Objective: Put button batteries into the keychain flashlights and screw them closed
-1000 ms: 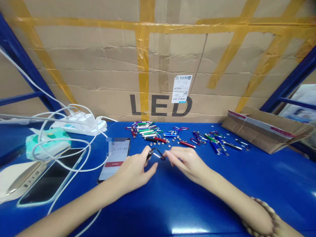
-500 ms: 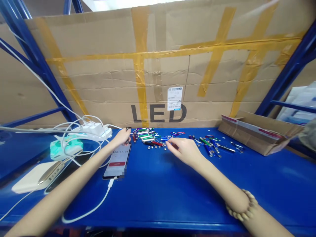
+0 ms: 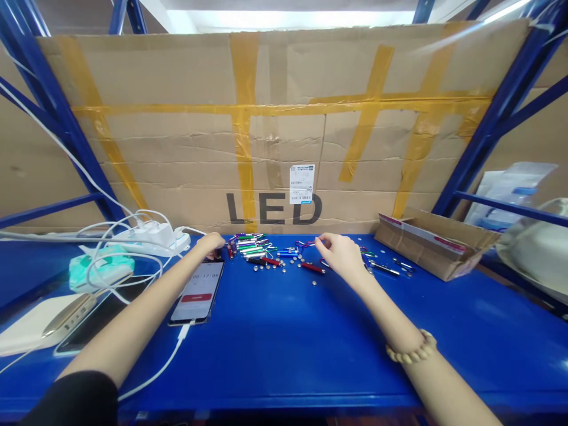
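Note:
My left hand (image 3: 210,244) is closed beside the left end of a pile of small coloured metal tubes (image 3: 251,245), just above the phone (image 3: 198,294). Its fingertips are mostly hidden, so what they hold cannot be made out. On the right, my right hand (image 3: 341,257) has its fingers curled and thumb bent in near a purple carabiner (image 3: 305,244). Nothing in it can be made out. A red metal tube (image 3: 313,268) lies just left of this hand, with a small silver disc (image 3: 314,283) in front. Several more silver discs lie before the pile.
At right stands an open cardboard box (image 3: 437,245); a silver-and-black tube (image 3: 384,269) lies before it. White cables, a power strip (image 3: 151,236), a teal packet (image 3: 100,269) and a cream device (image 3: 38,322) crowd the left. A large cardboard sheet (image 3: 195,154) closes the back.
The view has tilted up and turned right. My right hand has moved right across the tabletop, exposing the red tube and a silver disc. My left hand stays by the pile.

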`<action>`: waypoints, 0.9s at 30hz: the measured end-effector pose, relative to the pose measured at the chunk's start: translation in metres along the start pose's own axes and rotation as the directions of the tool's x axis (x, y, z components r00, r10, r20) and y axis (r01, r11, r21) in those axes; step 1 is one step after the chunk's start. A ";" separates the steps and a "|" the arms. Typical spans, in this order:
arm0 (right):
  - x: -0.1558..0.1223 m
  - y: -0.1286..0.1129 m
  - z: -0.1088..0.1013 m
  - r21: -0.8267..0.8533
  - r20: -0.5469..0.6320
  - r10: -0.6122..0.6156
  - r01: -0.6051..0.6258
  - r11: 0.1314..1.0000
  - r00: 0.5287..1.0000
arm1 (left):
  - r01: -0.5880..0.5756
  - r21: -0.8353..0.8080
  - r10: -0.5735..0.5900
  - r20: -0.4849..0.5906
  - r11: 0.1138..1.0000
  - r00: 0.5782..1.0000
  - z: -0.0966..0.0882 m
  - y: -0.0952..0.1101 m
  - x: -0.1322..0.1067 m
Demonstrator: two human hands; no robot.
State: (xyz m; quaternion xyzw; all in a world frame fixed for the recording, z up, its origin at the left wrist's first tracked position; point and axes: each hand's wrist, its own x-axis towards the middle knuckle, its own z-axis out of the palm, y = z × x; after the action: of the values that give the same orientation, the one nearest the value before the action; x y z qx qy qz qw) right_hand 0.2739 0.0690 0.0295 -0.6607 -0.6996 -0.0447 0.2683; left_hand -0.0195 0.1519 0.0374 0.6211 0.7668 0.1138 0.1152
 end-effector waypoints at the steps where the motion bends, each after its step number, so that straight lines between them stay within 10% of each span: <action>1: 0.000 0.000 -0.001 0.006 0.007 -0.002 0.002 1.000 1.000 | -0.048 0.026 0.049 -0.017 0.998 0.999 -0.001 0.001 -0.004; 4: -0.001 -0.001 0.000 0.035 0.061 -0.054 0.052 0.998 0.997 | -0.283 0.116 0.292 -0.064 0.952 0.954 0.001 0.006 -0.021; 11: -0.011 -0.011 0.023 0.176 0.219 -0.373 0.340 0.924 0.902 | -0.721 0.181 0.724 0.059 0.669 0.687 0.032 0.018 -0.051; 18: -0.024 -0.033 0.043 0.243 0.210 -0.524 0.475 0.846 0.825 | -0.724 0.102 0.731 -0.092 0.682 0.676 0.032 0.005 -0.053; 27: -0.019 -0.028 0.057 0.261 0.218 -0.334 0.275 0.925 0.917 | -0.770 -0.221 0.787 -0.020 0.598 0.617 0.016 -0.014 -0.102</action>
State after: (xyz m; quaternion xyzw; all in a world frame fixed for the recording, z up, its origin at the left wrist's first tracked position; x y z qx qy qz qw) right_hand 0.2284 0.0723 -0.0194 -0.5084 -0.8240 0.0798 0.2373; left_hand -0.0069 0.0496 0.0211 0.8814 0.3977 0.2070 0.1485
